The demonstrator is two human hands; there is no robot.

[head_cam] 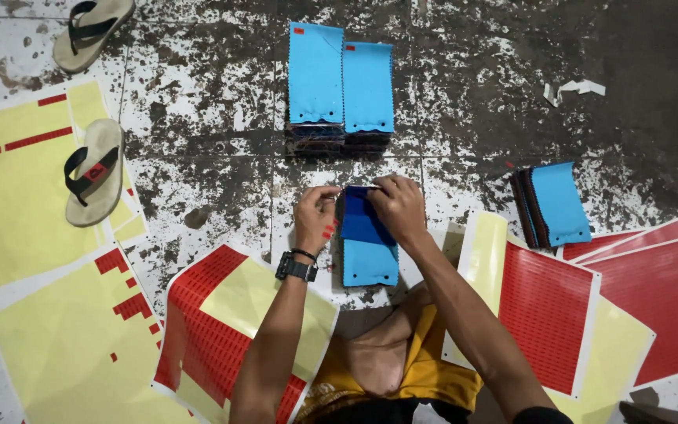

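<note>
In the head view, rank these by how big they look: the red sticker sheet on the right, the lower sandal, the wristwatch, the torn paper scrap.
1. Red sticker sheet
2. Lower sandal
3. Paper scrap
4. Wristwatch

The scrap and watch look close in size; the watch sits nearer the camera, so their order is unsure.

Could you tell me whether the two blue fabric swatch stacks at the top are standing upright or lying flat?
Lying flat. Both blue swatch stacks rest side by side on the tiled floor, top swatches facing up.
</note>
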